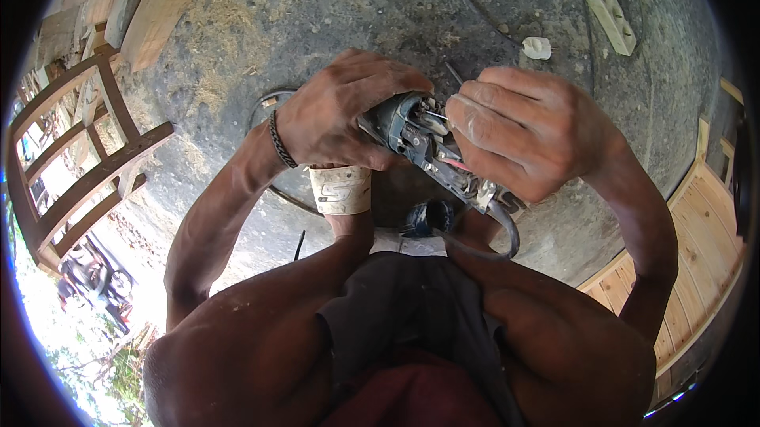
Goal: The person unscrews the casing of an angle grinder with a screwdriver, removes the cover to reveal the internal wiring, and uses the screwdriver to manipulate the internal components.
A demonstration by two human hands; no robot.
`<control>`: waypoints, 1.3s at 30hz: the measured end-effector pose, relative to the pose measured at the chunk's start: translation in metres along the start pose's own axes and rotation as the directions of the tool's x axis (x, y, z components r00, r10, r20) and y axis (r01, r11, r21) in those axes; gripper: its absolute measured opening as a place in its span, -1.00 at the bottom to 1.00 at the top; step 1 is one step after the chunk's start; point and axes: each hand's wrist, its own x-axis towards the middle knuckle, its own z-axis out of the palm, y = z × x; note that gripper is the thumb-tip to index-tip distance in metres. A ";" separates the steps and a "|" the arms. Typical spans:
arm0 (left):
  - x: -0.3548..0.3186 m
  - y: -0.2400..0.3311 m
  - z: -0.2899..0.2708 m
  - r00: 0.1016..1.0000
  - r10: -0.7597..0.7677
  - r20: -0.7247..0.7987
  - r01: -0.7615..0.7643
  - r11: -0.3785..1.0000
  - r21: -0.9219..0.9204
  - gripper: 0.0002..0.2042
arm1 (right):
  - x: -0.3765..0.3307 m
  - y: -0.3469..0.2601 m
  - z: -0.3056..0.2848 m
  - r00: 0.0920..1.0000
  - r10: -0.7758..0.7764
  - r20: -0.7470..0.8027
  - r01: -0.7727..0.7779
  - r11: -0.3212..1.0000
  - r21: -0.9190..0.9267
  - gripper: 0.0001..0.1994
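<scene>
My left hand (336, 114) is wrapped around the body of a dark blue electric power tool (412, 138) with its casing opened, wiring and metal parts exposed. My right hand (526, 130) grips the tool's other end, fingers pressed on the open inner parts near a thin metal rod (453, 72). The tool's black cable (507, 229) loops down toward my lap. A blue round piece (427, 217) lies just below the tool. A black bracelet sits on my left wrist, and a white taped cylinder (342, 189) shows under it.
Dusty concrete floor (332, 7) with sawdust lies below. A beige power strip (609, 15) and a small white plug (537, 48) rest at the upper right. A dark wooden frame (87, 166) stands left, pale planks (162, 3) upper left, a light wooden panel (704, 229) right.
</scene>
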 end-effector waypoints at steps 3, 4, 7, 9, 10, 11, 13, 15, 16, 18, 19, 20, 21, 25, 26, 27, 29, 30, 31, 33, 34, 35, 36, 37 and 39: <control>-0.001 -0.001 0.000 1.000 0.000 -0.004 0.000 1.000 0.008 -0.21 | 0.000 -0.001 -0.002 1.000 0.001 0.016 -0.002 1.000 0.010 -0.84; -0.001 0.002 -0.001 1.000 -0.005 -0.002 0.005 1.000 0.015 -0.21 | 0.001 0.000 -0.003 1.000 -0.002 0.027 0.001 1.000 0.011 -0.84; -0.002 0.002 -0.001 1.000 0.003 -0.003 -0.003 0.999 0.032 -0.20 | 0.002 0.000 -0.002 1.000 0.003 -0.005 -0.003 1.000 -0.022 -0.87; -0.001 0.001 0.002 1.000 0.014 -0.009 -0.014 0.999 0.033 -0.21 | 0.004 0.003 0.005 0.995 0.014 -0.094 -0.020 0.998 -0.056 -0.88; 0.001 0.003 0.005 1.000 0.019 -0.013 -0.019 0.999 0.029 -0.21 | 0.004 0.004 0.007 0.992 0.022 -0.127 -0.029 0.998 -0.056 -0.88; 0.002 0.003 0.006 1.000 0.022 -0.017 -0.021 0.999 0.026 -0.21 | 0.005 0.006 0.006 0.990 0.031 -0.137 -0.034 0.999 -0.020 -0.88; 0.002 0.006 0.007 1.000 -0.001 -0.012 0.002 0.999 0.034 -0.22 | 0.008 0.007 -0.002 0.980 0.143 -0.135 -0.131 0.987 0.097 -0.88; 0.000 0.006 0.006 1.000 -0.016 -0.021 0.017 0.999 0.045 -0.22 | 0.010 0.002 -0.018 0.938 0.343 -0.048 -0.321 0.913 0.253 -0.89; -0.002 0.006 0.005 0.999 -0.015 -0.029 0.016 0.999 0.048 -0.22 | 0.011 -0.001 -0.025 0.897 0.442 0.022 -0.426 0.849 0.313 -0.90; -0.001 0.006 0.003 0.999 -0.014 -0.042 0.017 0.997 0.075 -0.23 | 0.012 -0.009 -0.035 0.745 0.616 0.258 -0.665 0.651 0.367 -0.93; 0.000 0.009 0.001 0.999 -0.019 -0.048 0.023 0.995 0.100 -0.24 | 0.013 -0.012 -0.035 0.701 0.646 0.302 -0.709 0.584 0.395 -0.93; 0.000 0.012 0.002 0.998 -0.023 -0.052 0.029 0.992 0.119 -0.24 | 0.014 -0.016 -0.034 0.650 0.675 0.350 -0.753 0.508 0.418 -0.94; 0.000 0.016 0.002 0.997 -0.038 -0.064 0.047 0.989 0.142 -0.25 | 0.014 -0.019 -0.033 0.597 0.697 0.398 -0.791 0.428 0.437 -0.94; -0.002 0.036 0.012 0.989 -0.103 -0.103 0.128 0.955 0.269 -0.27 | 0.013 -0.022 -0.039 0.405 0.648 0.645 -0.911 0.226 0.345 -0.92; -0.001 0.042 0.014 0.989 -0.110 -0.103 0.136 0.943 0.305 -0.28 | 0.012 -0.026 -0.042 0.376 0.637 0.673 -0.925 0.214 0.314 -0.90; 0.000 0.048 0.018 0.988 -0.110 -0.112 0.140 0.938 0.318 -0.28 | 0.012 -0.029 -0.045 0.348 0.623 0.701 -0.937 0.204 0.283 -0.88; 0.002 0.056 0.025 0.984 -0.117 -0.135 0.158 0.925 0.346 -0.28 | 0.012 -0.037 -0.049 0.432 0.650 0.625 -0.902 0.328 0.281 -0.89; 0.001 0.058 0.029 0.983 -0.118 -0.141 0.162 0.920 0.357 -0.28 | 0.012 -0.040 -0.049 0.477 0.655 0.586 -0.878 0.391 0.278 -0.90; -0.001 0.060 0.032 0.982 -0.119 -0.147 0.166 0.915 0.367 -0.28 | 0.011 -0.044 -0.046 0.496 0.671 0.551 -0.868 0.384 0.314 -0.90; -0.003 0.063 0.037 0.980 -0.126 -0.157 0.177 0.909 0.378 -0.29 | 0.009 -0.053 -0.039 0.529 0.705 0.473 -0.843 0.375 0.386 -0.90; -0.004 0.065 0.037 0.978 -0.131 -0.162 0.184 0.907 0.378 -0.29 | 0.011 -0.057 -0.038 0.515 0.714 0.475 -0.854 0.374 0.362 -0.89; -0.004 0.067 0.038 0.977 -0.136 -0.166 0.190 0.906 0.379 -0.29 | 0.014 -0.060 -0.036 0.500 0.724 0.476 -0.864 0.374 0.338 -0.88; -0.005 0.067 0.039 0.976 -0.137 -0.168 0.193 0.903 0.385 -0.29 | 0.016 -0.061 -0.035 0.484 0.735 0.475 -0.873 0.373 0.313 -0.87; -0.005 0.068 0.039 0.976 -0.139 -0.169 0.195 0.900 0.390 -0.29 | 0.014 -0.063 -0.033 0.486 0.741 0.464 -0.872 0.378 0.312 -0.88; -0.006 0.069 0.039 0.975 -0.142 -0.171 0.200 0.896 0.397 -0.28 | 0.010 -0.066 -0.027 0.496 0.751 0.437 -0.866 0.391 0.311 -0.89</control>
